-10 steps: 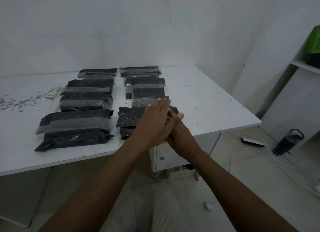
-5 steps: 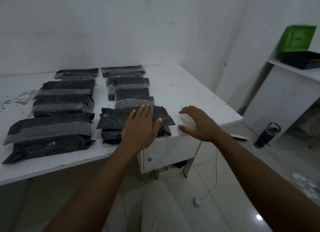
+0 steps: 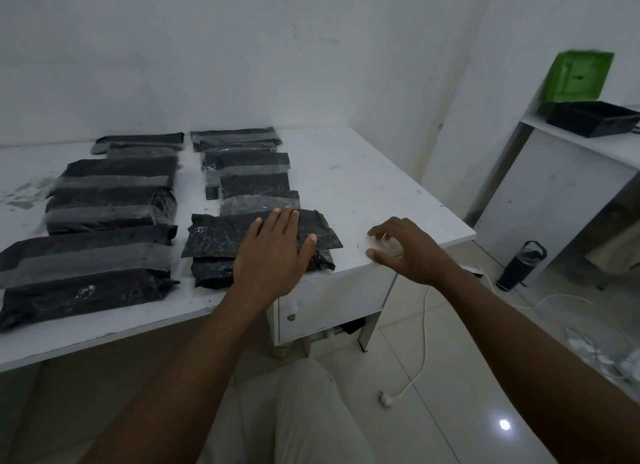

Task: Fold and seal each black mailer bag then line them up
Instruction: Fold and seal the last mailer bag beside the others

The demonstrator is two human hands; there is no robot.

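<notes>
In the head view, a white desk [image 3: 381, 186] with a worn, scuffed top stands in a corner of white walls and carries black mailer bags laid crosswise in 2 columns, a left column [image 3: 110, 200] of wider bags and a right column [image 3: 249, 173] of narrower ones, many with a grey strip across them. At the near end of the right column, close to the desk's front edge, lies a crinkled black plastic mailer bag [image 3: 214, 238], its folded flap on top, its far edge touching the grey-striped bag behind it. The left hand [image 3: 273, 252] rests palm down on this bag's right half, its grip wide, fingers straight and together, thumb out to the right. The right hand [image 3: 412, 252] is over the bare near right corner of the desk, apart from the bag, its grip wide with fingers spread, loosely bent and holding nothing; whether its fingertips touch the surface I cannot tell. Under the desk is a small white drawer unit [image 3: 329, 308]. On the tiled floor lie a white cable with a plug [image 3: 422, 342] and a dark bottle [image 3: 521, 269]. On a white shelf [image 3: 581, 141] at the right sits a black tray [image 3: 592, 117] with a green lid [image 3: 581, 76] behind it
</notes>
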